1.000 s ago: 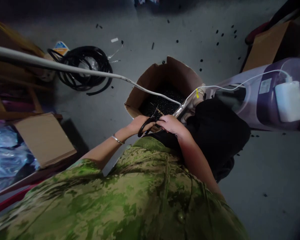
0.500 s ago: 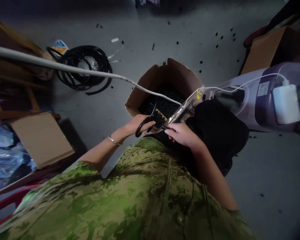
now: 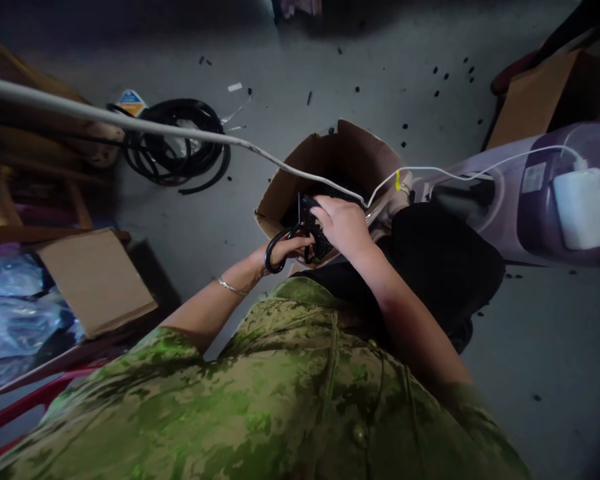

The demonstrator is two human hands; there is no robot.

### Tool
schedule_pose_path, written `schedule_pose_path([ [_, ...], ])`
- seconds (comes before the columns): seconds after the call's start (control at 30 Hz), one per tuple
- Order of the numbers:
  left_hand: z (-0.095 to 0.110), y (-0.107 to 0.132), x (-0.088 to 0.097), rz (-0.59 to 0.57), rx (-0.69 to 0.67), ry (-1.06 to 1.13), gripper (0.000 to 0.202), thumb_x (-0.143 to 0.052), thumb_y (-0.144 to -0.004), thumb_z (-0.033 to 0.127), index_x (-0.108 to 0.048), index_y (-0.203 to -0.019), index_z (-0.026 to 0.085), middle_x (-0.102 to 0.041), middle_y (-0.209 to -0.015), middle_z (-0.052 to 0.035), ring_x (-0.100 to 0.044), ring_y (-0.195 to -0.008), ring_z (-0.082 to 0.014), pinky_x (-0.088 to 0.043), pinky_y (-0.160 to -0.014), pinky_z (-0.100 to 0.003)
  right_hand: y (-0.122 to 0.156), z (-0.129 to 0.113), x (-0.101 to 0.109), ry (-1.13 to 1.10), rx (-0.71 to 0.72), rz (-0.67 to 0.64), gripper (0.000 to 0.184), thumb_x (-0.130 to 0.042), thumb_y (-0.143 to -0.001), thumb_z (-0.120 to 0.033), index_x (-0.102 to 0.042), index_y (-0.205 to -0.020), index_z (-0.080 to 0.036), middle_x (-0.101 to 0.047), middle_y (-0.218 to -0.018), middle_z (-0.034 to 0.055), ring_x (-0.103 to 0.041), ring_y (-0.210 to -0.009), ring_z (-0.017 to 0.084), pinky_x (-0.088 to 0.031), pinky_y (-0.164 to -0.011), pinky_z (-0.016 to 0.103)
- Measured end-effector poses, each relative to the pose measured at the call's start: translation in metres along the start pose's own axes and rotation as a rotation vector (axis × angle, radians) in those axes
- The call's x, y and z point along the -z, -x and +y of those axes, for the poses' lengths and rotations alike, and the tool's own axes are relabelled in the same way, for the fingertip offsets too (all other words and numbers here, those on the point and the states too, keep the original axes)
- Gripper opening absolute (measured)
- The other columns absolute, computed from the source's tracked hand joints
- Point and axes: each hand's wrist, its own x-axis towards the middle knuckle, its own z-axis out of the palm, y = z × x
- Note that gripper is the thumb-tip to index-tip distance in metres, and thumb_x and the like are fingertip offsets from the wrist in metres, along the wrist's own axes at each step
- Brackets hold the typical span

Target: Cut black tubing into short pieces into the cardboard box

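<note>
My left hand [image 3: 291,248] is closed round the black handles of a pair of scissors [image 3: 269,257], whose blades point away from me. Just past it my right hand [image 3: 347,225] pinches a short black tube [image 3: 309,201] close beside the blades. Whether the blades touch the tube I cannot tell. Both hands are over the near side of an open cardboard box [image 3: 293,163]. Small black pieces [image 3: 323,248] lie under my hands, partly covered by them.
A white cable [image 3: 190,133] crosses above the box. On the floor lie a coil of black tubing [image 3: 215,150] and scattered black bits. A purple and white machine [image 3: 505,173] with a white adapter [image 3: 583,207] stands right; a cardboard flap [image 3: 97,280] is at left.
My right hand has moved forward and left with the black tube, from beside my lap to the scissor blades. My left hand still holds the scissors, now turned more upright in view.
</note>
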Motion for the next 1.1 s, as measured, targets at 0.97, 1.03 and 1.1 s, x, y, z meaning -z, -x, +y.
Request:
schedule_pose_path([
  [0.97,-0.026,0.001,-0.004,0.000,0.077,-0.155,0.054,-0.072,-0.072,0.062,-0.073,-0.093,0.012,-0.070,-0.081,-0.0069,-0.062,-0.079,-0.0218,-0.047,-0.072,-0.032,0.031,0.053,-0.033,-0.334,-0.256,-0.097,0.018,-0.051,-0.094,-0.024,-0.067,-0.086,-0.019,-0.068,-0.078,0.0015,-0.060,-0.069,0.014,-0.044,-0.065,0.022],
  [1.03,-0.025,0.001,-0.003,-0.001,0.072,-0.206,0.052,-0.070,-0.075,0.061,-0.073,-0.093,0.012,-0.071,-0.080,-0.0068,-0.063,-0.080,-0.0220,-0.048,-0.071,-0.031,0.031,0.053,-0.034,-0.326,-0.248,-0.106,0.018,-0.052,-0.093,-0.023,-0.066,-0.084,-0.018,-0.068,-0.078,0.0017,-0.061,-0.071,0.014,-0.044,-0.066,0.022],
  [1.1,-0.025,-0.001,-0.001,-0.005,0.069,-0.258,0.051,-0.068,-0.077,0.060,-0.072,-0.092,0.012,-0.070,-0.078,-0.0059,-0.063,-0.078,-0.0211,-0.047,-0.069,-0.030,0.031,0.054,-0.035,-0.338,-0.249,-0.109,0.019,-0.052,-0.093,-0.023,-0.066,-0.082,-0.018,-0.068,-0.078,0.0016,-0.060,-0.070,0.014,-0.045,-0.066,0.022],
])
